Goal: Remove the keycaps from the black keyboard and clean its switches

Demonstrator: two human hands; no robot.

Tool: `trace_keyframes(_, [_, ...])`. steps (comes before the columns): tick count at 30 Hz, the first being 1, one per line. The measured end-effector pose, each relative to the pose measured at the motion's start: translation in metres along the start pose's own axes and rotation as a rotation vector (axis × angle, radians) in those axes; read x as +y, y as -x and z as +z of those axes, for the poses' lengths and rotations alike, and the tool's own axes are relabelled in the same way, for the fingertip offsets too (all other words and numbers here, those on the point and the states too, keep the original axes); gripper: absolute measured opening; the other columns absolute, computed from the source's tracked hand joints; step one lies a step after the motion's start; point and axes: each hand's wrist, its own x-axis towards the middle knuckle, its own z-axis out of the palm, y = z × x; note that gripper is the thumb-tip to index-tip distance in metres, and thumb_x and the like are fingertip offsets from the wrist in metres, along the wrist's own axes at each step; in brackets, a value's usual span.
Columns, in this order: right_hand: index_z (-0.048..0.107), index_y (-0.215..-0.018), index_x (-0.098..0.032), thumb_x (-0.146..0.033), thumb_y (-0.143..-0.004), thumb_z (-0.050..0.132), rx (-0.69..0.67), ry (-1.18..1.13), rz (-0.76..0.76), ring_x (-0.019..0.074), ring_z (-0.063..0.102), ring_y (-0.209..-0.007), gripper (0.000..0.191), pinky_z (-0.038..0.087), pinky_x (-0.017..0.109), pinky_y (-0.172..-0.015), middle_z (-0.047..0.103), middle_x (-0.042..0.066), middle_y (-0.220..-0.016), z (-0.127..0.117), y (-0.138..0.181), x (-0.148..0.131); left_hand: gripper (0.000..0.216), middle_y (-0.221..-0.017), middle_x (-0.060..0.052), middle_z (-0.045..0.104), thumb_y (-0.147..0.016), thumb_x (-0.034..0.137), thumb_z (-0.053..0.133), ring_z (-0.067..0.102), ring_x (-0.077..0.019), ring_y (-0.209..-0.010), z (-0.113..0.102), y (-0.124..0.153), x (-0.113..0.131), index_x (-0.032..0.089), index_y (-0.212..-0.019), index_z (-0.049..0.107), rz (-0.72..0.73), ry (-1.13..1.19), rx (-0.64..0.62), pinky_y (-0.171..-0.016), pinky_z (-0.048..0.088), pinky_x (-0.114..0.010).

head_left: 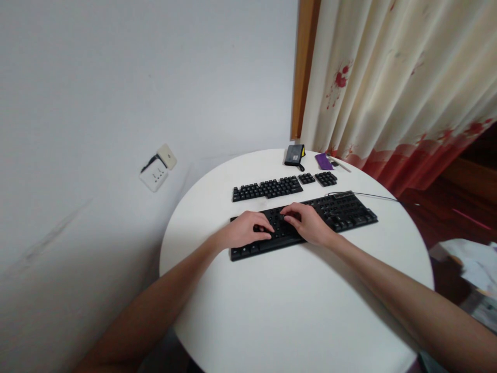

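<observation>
A black keyboard (345, 208) lies at a slant on the round white table, most of its keycaps off and a few still along its front row and right side. My left hand (246, 229) rests over the keyboard's left part, fingers bent and thumb apart from them, holding nothing that I can see. Near the keyboard's middle, my right hand (306, 221) has thumb and index finger close together around a small black keycap (282, 216). Behind the keyboard, loose black keycaps (267, 189) are laid out in rows, with two smaller groups, one a keycap block (326, 178), to their right.
The white table (279, 311) stands against a wall with a socket (154, 175). At its back are a dark case (294, 154), a purple packet (323, 161) and a thin pale tool (341, 165). A cable (375, 196) runs off right, by a curtain (380, 77).
</observation>
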Motion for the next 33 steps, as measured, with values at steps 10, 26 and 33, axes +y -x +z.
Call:
trace_keyframes(10, [0.069,-0.089,-0.018,-0.014,-0.084,0.064,-0.204,0.047,-0.079,0.014,0.059,-0.073,0.009,0.044,0.025,-0.069,0.068,0.001,-0.083,0.003,0.006,-0.011,0.015,-0.083,0.0,0.07,-0.076,0.018,0.068,0.061,-0.0136,-0.074,0.006,0.001,0.013,0.018,-0.09,0.072,-0.107,-0.035,0.072,-0.067,0.047,-0.022])
trace_keyframes(26, [0.07,-0.088,-0.019,-0.016,-0.085,0.065,-0.251,0.116,-0.192,0.0171,0.061,-0.084,0.007,0.046,0.029,-0.079,0.07,0.003,-0.088,0.001,0.006,-0.012,0.01,-0.085,-0.002,0.069,-0.083,0.026,0.069,0.062,-0.0151,-0.079,0.003,0.001,0.008,0.019,-0.09,0.074,-0.001,-0.109,0.026,-0.072,0.044,-0.024])
trace_keyframes(33, [0.069,-0.087,-0.019,-0.016,-0.086,0.064,-0.249,0.137,-0.229,0.0179,0.061,-0.085,0.005,0.046,0.029,-0.08,0.069,0.004,-0.086,0.002,0.007,-0.012,0.01,-0.085,-0.002,0.068,-0.086,0.025,0.066,0.061,-0.0144,-0.078,0.002,0.002,0.01,0.019,-0.088,0.074,0.013,-0.082,0.026,-0.071,0.044,-0.024])
